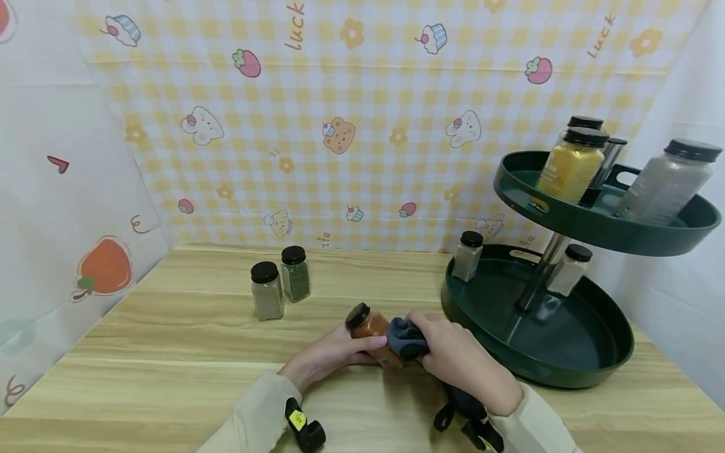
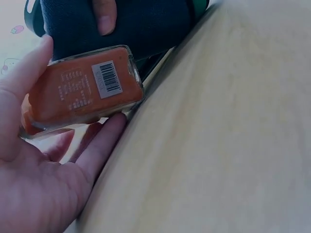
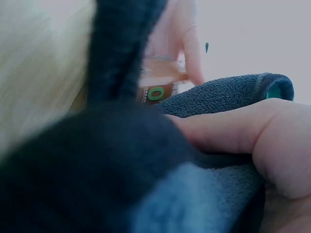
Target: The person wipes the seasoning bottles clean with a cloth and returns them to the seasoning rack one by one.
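Observation:
My left hand grips a glass spice jar of orange-red powder, tilted with its black lid toward the upper left. In the left wrist view the jar shows a white barcode label, with the thumb over one side and fingers underneath. A dark blue-grey cloth is bunched in my right hand, right against the jar's side. Seen from the right wrist, the fuzzy cloth lies under the thumb, and a dark blurred shape covers much of that view.
A jar of pale powder and one of green herbs stand left on the wooden table. At right is a two-tier dark green rack; its upper tray holds several jars, including a yellow one, its lower tray two pale ones.

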`<act>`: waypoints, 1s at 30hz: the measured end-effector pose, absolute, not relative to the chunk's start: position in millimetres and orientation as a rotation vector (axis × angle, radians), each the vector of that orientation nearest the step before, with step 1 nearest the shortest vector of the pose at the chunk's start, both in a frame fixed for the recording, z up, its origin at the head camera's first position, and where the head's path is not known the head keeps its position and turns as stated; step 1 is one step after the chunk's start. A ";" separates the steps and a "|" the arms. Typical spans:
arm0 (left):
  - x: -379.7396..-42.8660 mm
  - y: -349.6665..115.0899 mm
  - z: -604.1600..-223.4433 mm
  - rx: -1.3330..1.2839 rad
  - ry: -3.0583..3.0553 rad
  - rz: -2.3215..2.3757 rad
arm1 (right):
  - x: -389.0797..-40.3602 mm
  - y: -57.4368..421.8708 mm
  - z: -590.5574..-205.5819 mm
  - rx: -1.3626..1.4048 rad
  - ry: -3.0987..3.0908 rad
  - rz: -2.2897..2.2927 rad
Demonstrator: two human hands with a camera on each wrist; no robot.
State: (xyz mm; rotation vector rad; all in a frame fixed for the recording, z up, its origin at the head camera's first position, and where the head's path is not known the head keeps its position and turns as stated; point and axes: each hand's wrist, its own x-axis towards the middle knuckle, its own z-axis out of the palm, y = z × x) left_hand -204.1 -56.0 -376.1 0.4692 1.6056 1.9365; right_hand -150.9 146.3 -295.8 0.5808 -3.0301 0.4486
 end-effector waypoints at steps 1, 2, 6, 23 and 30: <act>-204.3 -56.0 -376.4 0.455 1.595 1.954 | -151.2 146.3 -295.3 0.575 -3.035 0.463; -204.6 -56.2 -376.6 0.443 1.579 1.973 | -151.4 146.2 -294.7 0.568 -3.038 0.478; -206.1 -58.5 -378.1 0.354 1.476 2.090 | -151.9 146.5 -293.0 0.546 -3.017 0.514; -207.3 -59.3 -382.8 0.512 1.584 2.046 | -154.7 142.4 -301.6 0.567 -2.947 0.466; -210.1 -58.0 -384.3 0.612 1.584 2.023 | -149.3 134.5 -303.6 0.687 -2.803 0.512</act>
